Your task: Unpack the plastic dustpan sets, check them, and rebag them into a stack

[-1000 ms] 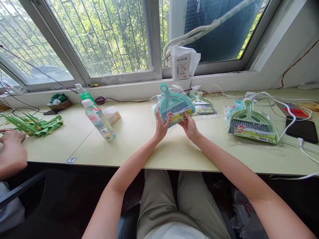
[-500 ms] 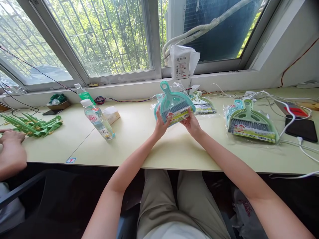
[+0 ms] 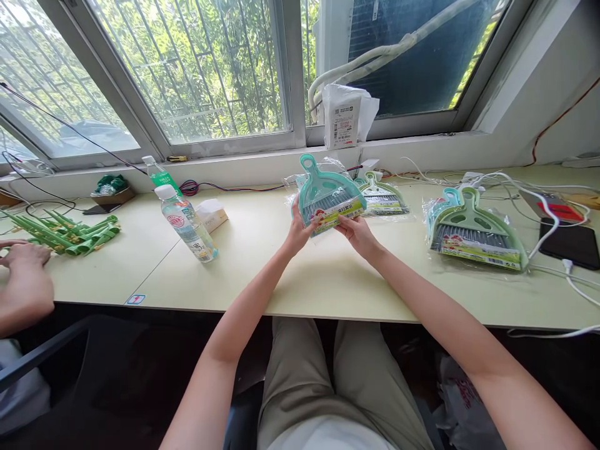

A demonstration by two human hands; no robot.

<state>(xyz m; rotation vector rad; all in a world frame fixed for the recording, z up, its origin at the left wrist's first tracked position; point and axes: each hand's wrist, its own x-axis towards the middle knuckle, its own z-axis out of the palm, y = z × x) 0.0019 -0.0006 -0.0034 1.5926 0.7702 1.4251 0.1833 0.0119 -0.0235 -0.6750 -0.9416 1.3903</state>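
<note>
I hold a teal mini dustpan-and-brush set (image 3: 323, 190) in a clear plastic bag, tilted upright above the pale table (image 3: 262, 269). My left hand (image 3: 299, 230) grips its lower left edge. My right hand (image 3: 357, 232) pinches the bag's bottom edge by the yellow label. A green set (image 3: 382, 197) lies flat just behind to the right. A further stack of bagged sets (image 3: 471, 232) rests at the right.
A water bottle (image 3: 187, 224) stands left of centre beside a tissue box (image 3: 212, 214). Green plastic parts (image 3: 65, 230) lie at far left near another person's hand (image 3: 23, 275). White cables (image 3: 553, 206), a dark phone (image 3: 569, 242) and a white package (image 3: 345, 115) on the sill sit to the right.
The teal set stays in both hands, shifted slightly. My right fingers moved along its bottom edge. The other person's hand barely moved.
</note>
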